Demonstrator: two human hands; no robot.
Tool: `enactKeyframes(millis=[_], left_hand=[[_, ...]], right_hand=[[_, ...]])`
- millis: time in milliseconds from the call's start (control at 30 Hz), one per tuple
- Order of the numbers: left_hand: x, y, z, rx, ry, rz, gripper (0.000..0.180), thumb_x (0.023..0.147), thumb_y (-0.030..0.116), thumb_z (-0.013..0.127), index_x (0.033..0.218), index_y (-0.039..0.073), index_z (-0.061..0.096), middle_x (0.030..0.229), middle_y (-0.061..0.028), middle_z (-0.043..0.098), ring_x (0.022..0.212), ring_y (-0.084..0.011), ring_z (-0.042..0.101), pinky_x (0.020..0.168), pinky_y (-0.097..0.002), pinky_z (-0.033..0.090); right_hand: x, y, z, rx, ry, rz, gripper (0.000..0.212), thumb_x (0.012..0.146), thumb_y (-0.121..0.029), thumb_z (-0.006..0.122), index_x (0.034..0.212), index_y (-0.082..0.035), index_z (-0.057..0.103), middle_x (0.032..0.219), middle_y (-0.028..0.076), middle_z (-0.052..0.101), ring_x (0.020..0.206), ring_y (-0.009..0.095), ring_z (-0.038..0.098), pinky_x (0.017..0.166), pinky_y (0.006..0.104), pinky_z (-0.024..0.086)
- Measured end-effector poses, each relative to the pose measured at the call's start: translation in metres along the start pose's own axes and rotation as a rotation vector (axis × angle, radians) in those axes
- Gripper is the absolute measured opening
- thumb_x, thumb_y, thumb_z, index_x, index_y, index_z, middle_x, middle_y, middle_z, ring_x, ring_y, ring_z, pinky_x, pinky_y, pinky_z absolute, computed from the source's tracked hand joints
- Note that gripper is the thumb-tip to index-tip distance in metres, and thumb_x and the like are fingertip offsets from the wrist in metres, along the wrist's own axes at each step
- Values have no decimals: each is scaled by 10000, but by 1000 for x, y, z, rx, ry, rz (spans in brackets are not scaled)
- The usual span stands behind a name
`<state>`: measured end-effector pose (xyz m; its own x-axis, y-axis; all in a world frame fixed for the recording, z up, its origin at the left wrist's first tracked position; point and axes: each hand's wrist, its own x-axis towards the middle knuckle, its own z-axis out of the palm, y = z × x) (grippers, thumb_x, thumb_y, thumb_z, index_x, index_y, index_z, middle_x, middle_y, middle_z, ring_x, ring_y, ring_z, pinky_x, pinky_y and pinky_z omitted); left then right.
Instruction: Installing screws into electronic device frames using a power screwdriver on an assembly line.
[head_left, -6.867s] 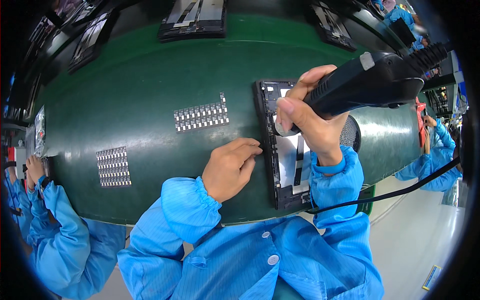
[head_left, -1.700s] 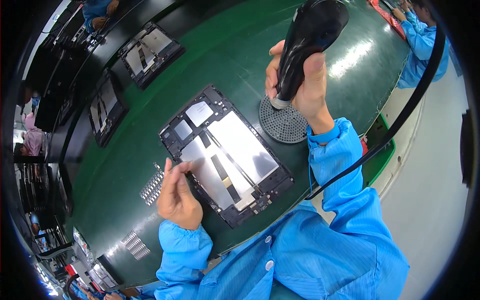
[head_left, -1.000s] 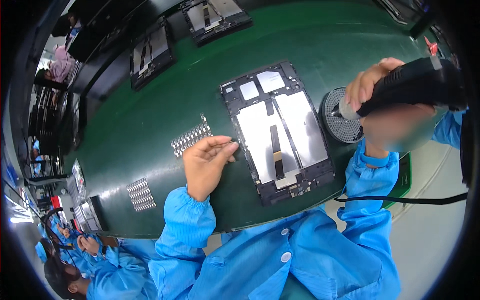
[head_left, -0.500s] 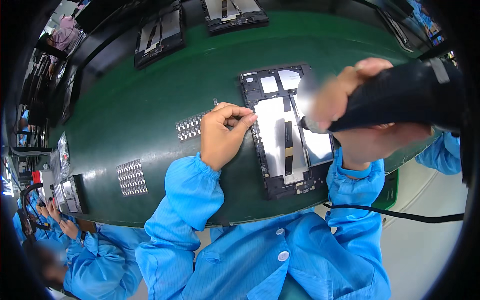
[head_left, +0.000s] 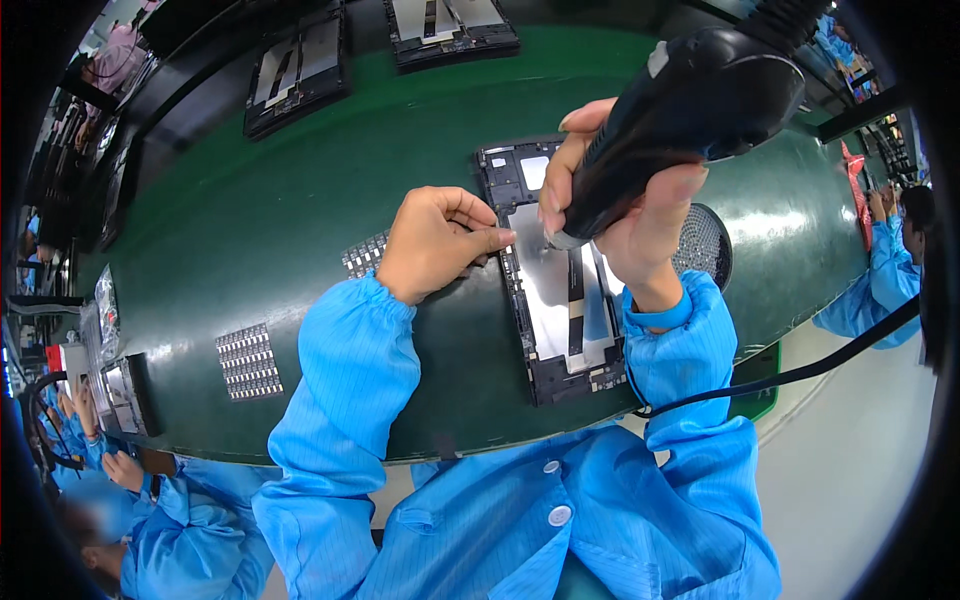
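An opened tablet (head_left: 540, 270) lies on the green table in front of me, its dark frame around silvery panels and a black ribbon cable. My left hand (head_left: 440, 240) has thumb and forefinger pinched together at the tablet's left edge; whatever is between them is too small to make out. Wrapped in my right hand (head_left: 640, 220) is a thick black electric screwdriver (head_left: 680, 110), tilted with its narrow end down over the tablet's upper middle. That hand and tool hide the tablet's upper right part. Under my left hand sits a sheet of small circuit boards (head_left: 364, 256), partly covered.
Another sheet of small boards (head_left: 249, 362) rests to the left. A round dark dish (head_left: 708, 250) stands right of my right forearm. More opened tablets (head_left: 298, 75) line the far side. A black cable (head_left: 800, 374) runs off to the right. Co-workers in blue sit left and right.
The screwdriver in my right hand has swung more upright, its narrow end shifting left over the tablet. The round dish has come into sight. My left hand stays pinched at the tablet's edge.
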<state>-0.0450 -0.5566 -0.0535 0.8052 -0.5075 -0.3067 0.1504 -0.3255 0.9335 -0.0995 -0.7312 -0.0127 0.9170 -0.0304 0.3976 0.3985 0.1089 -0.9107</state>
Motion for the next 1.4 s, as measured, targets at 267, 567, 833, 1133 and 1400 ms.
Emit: enactKeyframes(millis=[267, 567, 833, 1133, 1400], left_hand=[[2, 3, 1, -62, -76, -80, 176, 747, 84, 759, 806, -26, 634, 693, -61, 643, 555, -94, 595, 442, -210, 451], [1, 1, -2, -128, -100, -109, 106, 784, 62, 700, 834, -13, 644, 729, -61, 654, 573, -106, 608, 441, -215, 456], [2, 3, -4, -89, -135, -99, 44, 830, 40, 591, 863, 21, 614, 742, -50, 635, 612, -122, 627, 463, -213, 462], [0, 2, -3, -116, -132, -82, 33, 822, 27, 588, 847, 19, 609, 731, -44, 628, 606, -113, 621, 465, -210, 467], [1, 0, -6, -126, -139, -53, 45, 782, -1, 588, 754, 24, 612, 686, -39, 627, 585, -95, 608, 449, -195, 460]], right_hand=[[7, -10, 7, 36, -59, -42, 972, 739, -843, 265, 1156, 22, 419, 662, 115, 541, 554, 191, 572, 503, 303, 489], [14, 1, 26, -15, -79, -12, 1014, 700, -871, 245, 1127, 28, 441, 636, 105, 534, 532, 173, 571, 485, 275, 487], [15, 1, 29, 32, -68, 15, 1004, 698, -867, 280, 1123, 27, 448, 639, 106, 537, 535, 179, 574, 494, 276, 485], [13, 3, 31, 28, -104, -5, 972, 716, -857, 270, 1120, 13, 424, 627, 103, 524, 527, 178, 553, 481, 279, 471], [2, 0, 39, 4, -166, 5, 953, 701, -865, 275, 1065, 6, 412, 622, 111, 516, 535, 186, 549, 480, 284, 464]])
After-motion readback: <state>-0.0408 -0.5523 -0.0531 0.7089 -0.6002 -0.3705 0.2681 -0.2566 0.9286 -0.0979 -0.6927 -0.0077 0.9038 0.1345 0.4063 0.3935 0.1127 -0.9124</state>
